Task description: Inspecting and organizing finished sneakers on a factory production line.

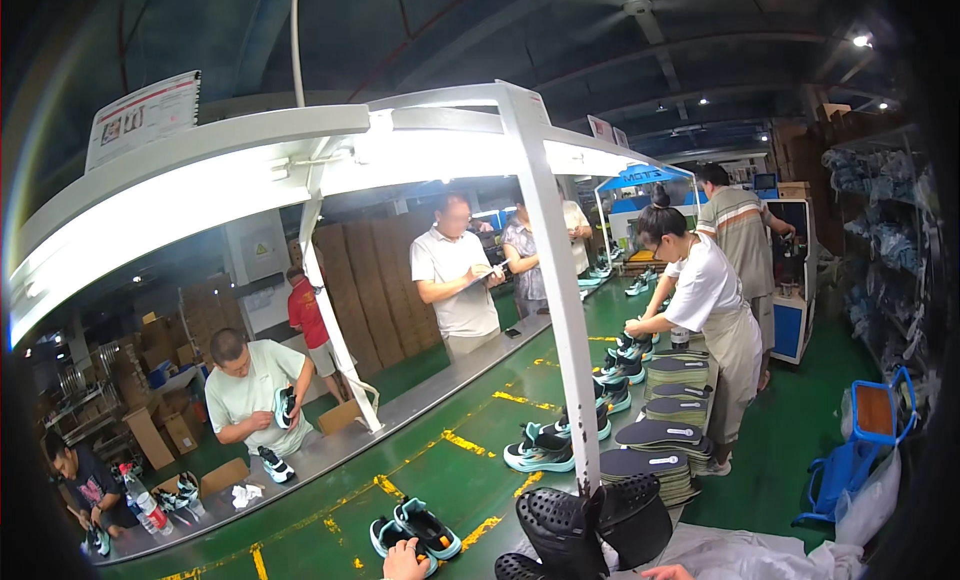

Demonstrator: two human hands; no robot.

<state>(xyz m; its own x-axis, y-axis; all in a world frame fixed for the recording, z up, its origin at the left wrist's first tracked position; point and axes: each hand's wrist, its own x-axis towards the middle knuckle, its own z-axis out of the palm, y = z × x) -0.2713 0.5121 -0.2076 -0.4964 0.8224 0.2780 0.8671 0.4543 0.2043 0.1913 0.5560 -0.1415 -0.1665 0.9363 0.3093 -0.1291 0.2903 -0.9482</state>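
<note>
Only small parts of the person's own body showed at the lower edge. The left hand was bare, with no glove, ring or sleeve visible on it. Of the right hand just a bare sliver appeared, too little to show anything worn.

head view | worn high, faces out along green conveyor belt | hands barely in frame, bottom edge

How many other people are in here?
8: a crouching person bottom left, a pale-green shirt holding a shoe, a red shirt, a white polo, a patterned top and a pale shirt beyond, a white top by insole stacks, a striped shirt. Others may be hidden.
</note>
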